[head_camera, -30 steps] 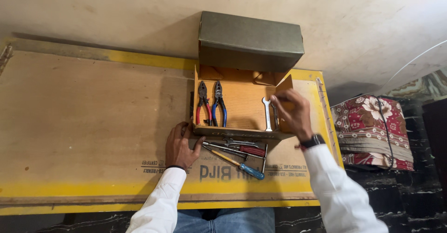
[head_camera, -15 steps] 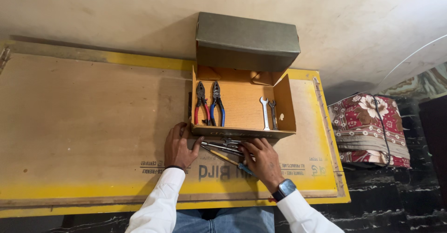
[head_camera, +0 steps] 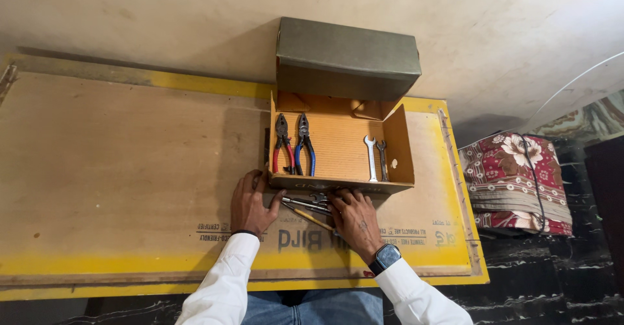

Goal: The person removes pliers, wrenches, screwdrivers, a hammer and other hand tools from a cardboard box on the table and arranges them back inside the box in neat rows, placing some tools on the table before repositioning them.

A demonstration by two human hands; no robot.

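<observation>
An open cardboard box (head_camera: 398, 144) with a raised green lid (head_camera: 348, 55) stands on a wooden board. Inside lie red-handled pliers (head_camera: 281, 144), blue-handled pliers (head_camera: 305, 144) and two small wrenches (head_camera: 375, 157). My left hand (head_camera: 250, 201) rests flat against the box's front left corner. My right hand (head_camera: 354, 220) lies on a loose pile of tools (head_camera: 305, 208) just in front of the box, its fingers over them; a yellow-handled tool pokes out from beneath it. The grip itself is hidden under the palm.
The board (head_camera: 117, 162) has a yellow border and sits on a dark floor. A patterned red cushion (head_camera: 513, 182) with a cable over it lies to the right. A pale wall rises behind the box.
My right hand came out of the box, leaving a second wrench inside, and dropped to the tool pile in front. The left hand stayed at the box corner.
</observation>
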